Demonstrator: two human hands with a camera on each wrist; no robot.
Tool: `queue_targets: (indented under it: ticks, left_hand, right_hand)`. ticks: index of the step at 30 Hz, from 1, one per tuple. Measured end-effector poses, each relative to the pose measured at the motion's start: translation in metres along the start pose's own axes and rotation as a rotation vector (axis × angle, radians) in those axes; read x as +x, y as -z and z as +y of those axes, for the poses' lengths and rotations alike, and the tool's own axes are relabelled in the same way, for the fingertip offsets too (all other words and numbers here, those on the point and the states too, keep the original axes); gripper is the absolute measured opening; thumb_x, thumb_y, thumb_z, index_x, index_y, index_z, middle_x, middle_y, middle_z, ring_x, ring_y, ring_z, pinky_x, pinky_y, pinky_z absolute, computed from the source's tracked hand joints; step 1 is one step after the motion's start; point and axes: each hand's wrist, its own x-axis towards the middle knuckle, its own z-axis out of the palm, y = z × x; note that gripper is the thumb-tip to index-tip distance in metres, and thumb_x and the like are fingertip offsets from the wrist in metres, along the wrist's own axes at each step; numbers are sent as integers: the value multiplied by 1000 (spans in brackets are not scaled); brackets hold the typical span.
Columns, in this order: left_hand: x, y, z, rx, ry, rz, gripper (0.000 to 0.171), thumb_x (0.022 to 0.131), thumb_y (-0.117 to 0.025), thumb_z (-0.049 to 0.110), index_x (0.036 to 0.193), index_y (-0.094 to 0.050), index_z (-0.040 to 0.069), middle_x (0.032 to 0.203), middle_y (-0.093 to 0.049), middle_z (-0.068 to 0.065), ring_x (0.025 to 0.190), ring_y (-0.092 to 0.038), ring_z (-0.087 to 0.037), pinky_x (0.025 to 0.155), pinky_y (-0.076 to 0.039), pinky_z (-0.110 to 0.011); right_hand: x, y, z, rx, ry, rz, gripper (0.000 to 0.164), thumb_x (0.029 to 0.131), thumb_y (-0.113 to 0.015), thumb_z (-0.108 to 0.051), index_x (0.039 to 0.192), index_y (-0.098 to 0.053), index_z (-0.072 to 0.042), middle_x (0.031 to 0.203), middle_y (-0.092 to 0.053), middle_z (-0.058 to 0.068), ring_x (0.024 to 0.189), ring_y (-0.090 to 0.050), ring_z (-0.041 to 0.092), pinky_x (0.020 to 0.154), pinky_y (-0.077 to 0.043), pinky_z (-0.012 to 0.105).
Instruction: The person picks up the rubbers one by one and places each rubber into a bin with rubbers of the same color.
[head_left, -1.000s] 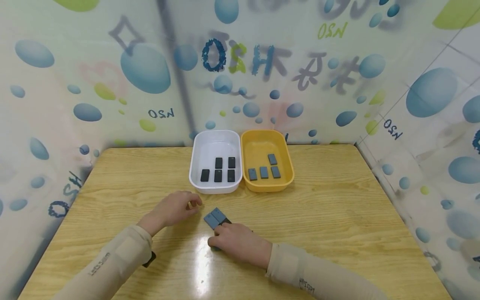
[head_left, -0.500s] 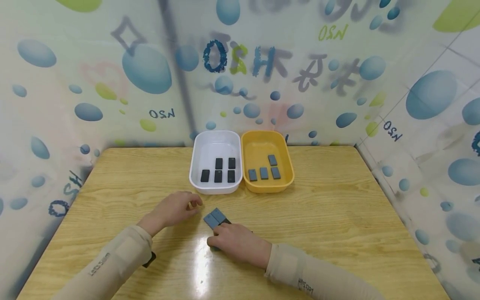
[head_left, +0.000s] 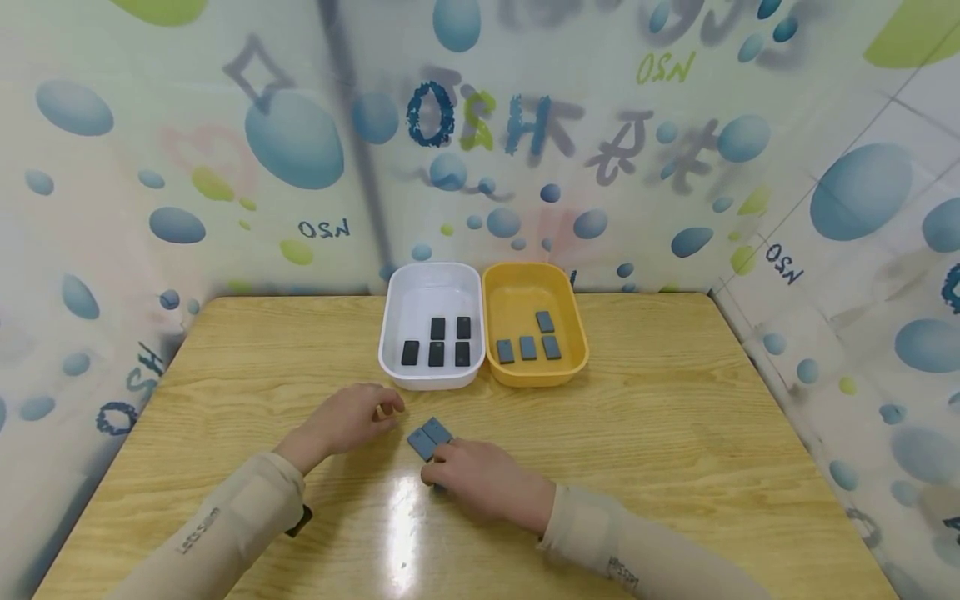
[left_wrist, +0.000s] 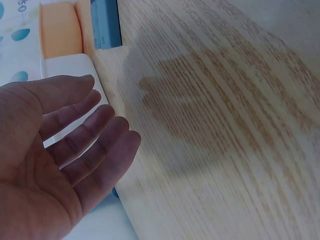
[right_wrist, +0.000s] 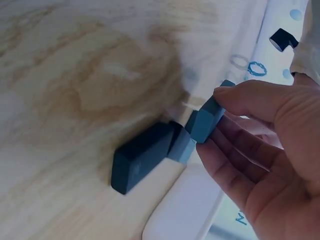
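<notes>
My right hand [head_left: 487, 483] pinches a small blue-grey rectangular block [right_wrist: 209, 119] between thumb and fingers, seen best in the right wrist view. Just beyond it, a black block [right_wrist: 141, 159] lies on the table, with part of another blue-grey block [right_wrist: 182, 148] behind. In the head view two blue-grey blocks [head_left: 422, 444] lie side by side at my right fingertips; the hand hides the black one. My left hand [head_left: 356, 421] hovers left of these blocks, fingers relaxed and holding nothing. The left wrist view shows its loosely bent fingers [left_wrist: 107, 162] near the blocks [left_wrist: 106, 22].
At the back of the wooden table [head_left: 660, 400] a white tray [head_left: 431, 383] holds several black blocks [head_left: 437, 354]. Touching its right side, a yellow tray [head_left: 534, 378] holds several blue-grey blocks [head_left: 528, 347]. A patterned wall sheet [head_left: 480, 200] stands behind the table.
My right hand has shifted slightly right and toward the trays, covering the black block that showed beside the blue-grey pair. The left hand stays in place.
</notes>
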Motion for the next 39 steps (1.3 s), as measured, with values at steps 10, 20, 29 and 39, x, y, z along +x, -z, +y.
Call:
queue_targets:
  ticks: [10, 20, 29, 39]
  left_hand:
    - [2, -1, 0, -7, 18, -14, 18, 88, -69, 17, 105, -70, 13, 93, -69, 0, 82, -62, -13, 69, -52, -30]
    - [2, -2, 0, -3, -2, -1, 18, 88, -70, 17, 105, -71, 12, 93, -70, 0, 84, -63, -14, 71, -52, -31]
    - [2, -2, -1, -13, -5, -1, 17, 88, -69, 16, 105, -71, 12, 93, -70, 0, 83, -63, -14, 71, -52, -31]
    - [3, -5, -2, -22, 15, 1, 18, 88, -69, 17, 106, -71, 14, 95, -70, 1, 86, -64, -14, 73, -53, -32]
  right_hand:
    - [-10, 15, 10, 55, -89, -9, 26, 87, -71, -14, 110, -66, -26, 103, -64, -5, 89, -61, 8, 73, -52, 19]
    - [-22, 24, 23, 59, -139, 25, 21, 88, -68, -13, 106, -66, -25, 92, -61, -5, 79, -56, 8, 66, -50, 21]
    - [-33, 37, 42, 104, -206, -2, 27, 87, -71, -12, 111, -65, -22, 99, -62, -4, 85, -60, 9, 74, -53, 22]
    - [-42, 47, 55, 123, -234, 50, 24, 87, -72, -11, 108, -66, -19, 96, -62, -5, 83, -56, 8, 78, -53, 25]
